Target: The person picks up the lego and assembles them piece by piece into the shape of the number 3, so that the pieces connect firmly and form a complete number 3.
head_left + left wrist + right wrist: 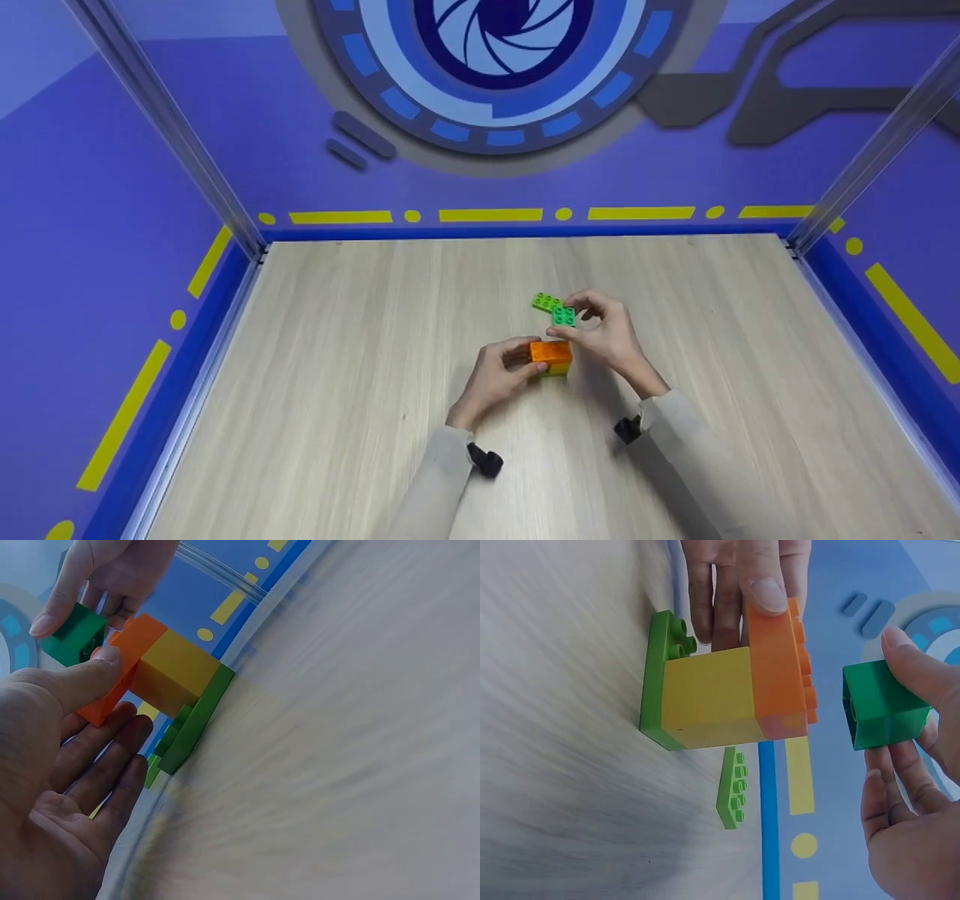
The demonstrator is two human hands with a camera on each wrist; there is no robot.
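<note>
A small stack stands on the table: a dark green base plate (654, 682), a yellow brick (709, 699) on it, and an orange brick (551, 352) on top. My left hand (496, 376) pinches the orange brick, thumb on the near side and fingers behind. The orange brick reaches past the yellow one toward that hand. Just above and beyond the stack, my right hand (611, 334) holds a green brick (563, 316) between thumb and fingers. In the right wrist view a gap separates the green brick (885, 706) from the orange studs.
A light green studded plate (546, 301) lies on the wooden table (337, 375) behind the stack. Blue-purple walls (225, 142) with yellow dashes enclose the back and sides, with metal posts (172, 124) at the corners.
</note>
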